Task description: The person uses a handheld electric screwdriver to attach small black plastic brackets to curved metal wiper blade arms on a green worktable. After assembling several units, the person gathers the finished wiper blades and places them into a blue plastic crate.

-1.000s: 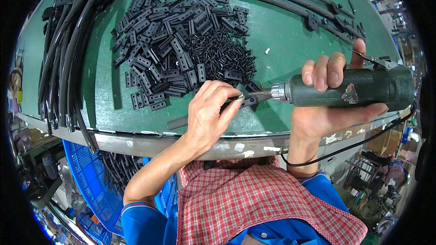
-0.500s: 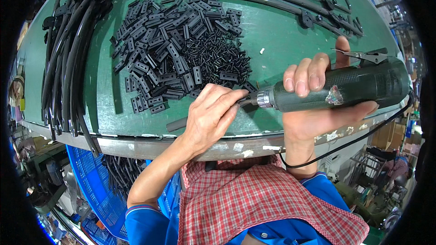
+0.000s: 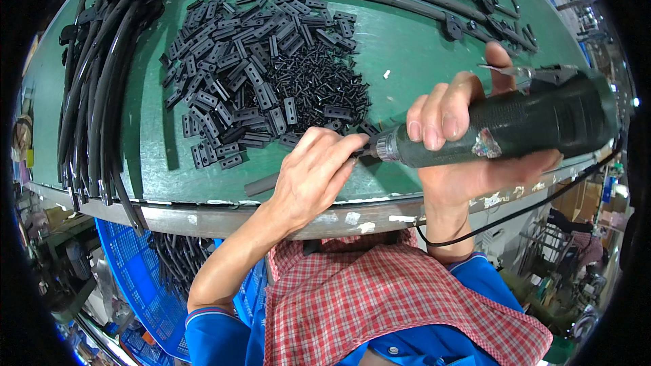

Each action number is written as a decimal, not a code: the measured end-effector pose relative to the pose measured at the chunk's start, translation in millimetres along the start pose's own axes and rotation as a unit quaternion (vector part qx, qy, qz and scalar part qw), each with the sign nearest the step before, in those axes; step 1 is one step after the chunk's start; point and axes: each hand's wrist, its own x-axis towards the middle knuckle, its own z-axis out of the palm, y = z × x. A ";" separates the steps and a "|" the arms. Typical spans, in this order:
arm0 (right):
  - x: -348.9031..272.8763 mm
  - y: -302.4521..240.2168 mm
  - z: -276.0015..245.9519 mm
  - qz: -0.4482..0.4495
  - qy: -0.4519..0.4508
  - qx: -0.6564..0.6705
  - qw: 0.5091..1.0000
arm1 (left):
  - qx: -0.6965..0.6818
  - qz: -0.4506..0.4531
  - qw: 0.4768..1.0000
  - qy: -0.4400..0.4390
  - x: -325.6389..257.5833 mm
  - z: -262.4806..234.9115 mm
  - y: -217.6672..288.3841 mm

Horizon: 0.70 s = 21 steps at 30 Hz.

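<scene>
My right hand (image 3: 447, 125) is wrapped round a dark green electric screwdriver (image 3: 536, 125), held nearly level, its silver collar pointing left. The screwdriver's tip meets my left hand's fingertips. My left hand (image 3: 312, 173) is closed over a black tube (image 3: 262, 184), whose end sticks out to the left beneath the wrist. Whatever small piece sits at the fingertips is mostly hidden. Just beyond my left hand lies a heap of black two-hole blocks (image 3: 230, 74). Small black screws (image 3: 322, 85) are piled against its right side.
Long black tubes (image 3: 102, 95) lie bundled at the left. A few more curved tubes (image 3: 407, 0) rest at the far right. The screwdriver's black cord (image 3: 508, 224) loops past the table edge (image 3: 203, 219). Below the table at left is a blue basket (image 3: 129, 278) holding tubes.
The screwdriver and my right hand have shifted slightly left, and its rear end has tipped a little. My left hand keeps its hold at the tip.
</scene>
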 end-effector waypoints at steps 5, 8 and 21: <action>1.8 -2.5 -8.2 0.036 0.037 0.018 0.998 | -0.007 0.024 1.000 -0.011 0.3 0.1 -0.9; 0.2 -5.6 -9.9 0.049 0.093 -0.013 0.994 | -0.034 0.014 0.999 -0.008 1.8 -0.7 0.9; 1.4 -13.3 -1.7 -0.031 0.060 0.020 0.998 | -0.256 -0.180 0.949 0.041 -7.0 -2.1 -2.6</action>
